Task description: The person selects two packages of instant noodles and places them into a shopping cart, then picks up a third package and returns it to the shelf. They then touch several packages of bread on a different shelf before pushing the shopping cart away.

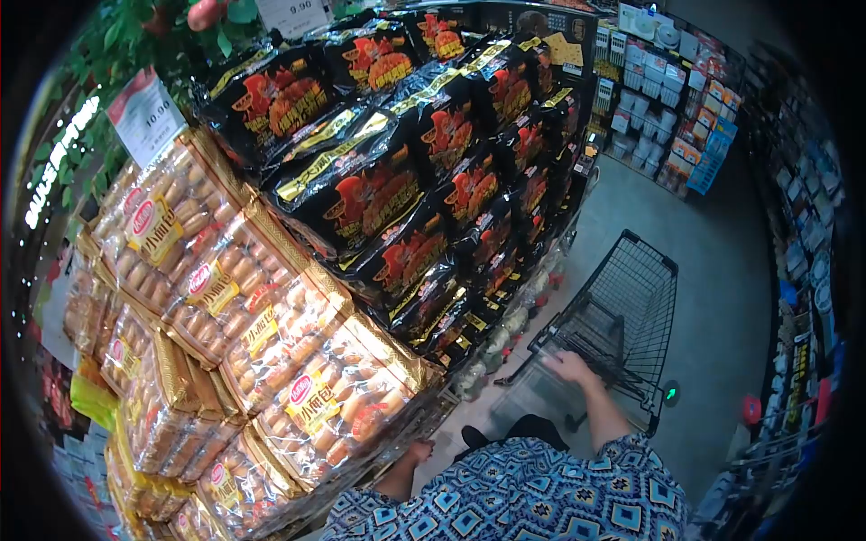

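Note:
My right hand is stretched forward over the near end of a black wire shopping cart, its fingers extended and holding nothing visible. The cart's basket shows only bare mesh. Low beside the stacked bread, my left hand hangs close to the display's lower edge; its fingers are small and dim here. Nearest to it are clear bags of small bread rolls with gold edges and yellow labels. Above them rises a pile of glossy black food packs with red and yellow print.
Price signs stand over the display, among green leaves. Grey floor runs along the aisle beyond the cart. A rack of hanging goods stands at the far end, and packed shelves line the right side.

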Tool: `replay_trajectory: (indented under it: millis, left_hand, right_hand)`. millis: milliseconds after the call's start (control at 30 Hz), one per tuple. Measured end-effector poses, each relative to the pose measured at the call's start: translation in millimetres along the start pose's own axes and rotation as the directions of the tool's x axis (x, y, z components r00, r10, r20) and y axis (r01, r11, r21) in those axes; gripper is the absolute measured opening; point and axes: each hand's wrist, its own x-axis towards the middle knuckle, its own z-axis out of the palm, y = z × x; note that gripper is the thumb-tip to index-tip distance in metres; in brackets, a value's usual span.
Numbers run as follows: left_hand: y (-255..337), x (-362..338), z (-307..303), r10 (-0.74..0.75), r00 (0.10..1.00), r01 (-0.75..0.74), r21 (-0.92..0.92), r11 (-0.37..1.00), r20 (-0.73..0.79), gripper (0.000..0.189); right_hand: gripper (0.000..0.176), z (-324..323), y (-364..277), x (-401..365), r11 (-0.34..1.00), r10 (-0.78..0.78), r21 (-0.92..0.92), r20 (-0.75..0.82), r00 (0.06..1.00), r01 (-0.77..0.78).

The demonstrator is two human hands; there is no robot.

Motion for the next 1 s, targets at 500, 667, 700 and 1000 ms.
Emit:
replay_trajectory:
  millis: [500, 667, 700, 1000]
  left_hand:
    - [-57.7, -70.9, 94.6, -0.108, 0.993, 0.094, -0.263, 0.96, -0.038, 0.041]
    - [-85.3, -102.3, 134.6, -0.134, 0.987, 0.096, -0.344, 0.934, -0.088, 0.038]
    - [-87.0, -108.1, 139.7, -0.141, 0.986, 0.099, -0.356, 0.929, -0.093, 0.038]
    - [-133.1, -126.1, 164.3, -0.012, 0.985, -0.031, -0.239, 0.971, -0.174, 0.036]
  right_hand:
    - [0.053, 54.4, 2.6, -59.6, 0.997, -0.065, 0.037, -0.016, 0.998, 0.066]
    - [0.047, 70.8, 6.8, -82.2, 0.989, -0.126, -0.077, 0.035, 0.991, 0.128]
    - [0.047, 72.1, 3.7, -87.7, 0.987, -0.135, -0.08, 0.045, 0.99, 0.138]
    - [0.041, 121.4, 9.3, -125.3, 0.966, -0.224, -0.106, 0.099, 0.969, 0.235]
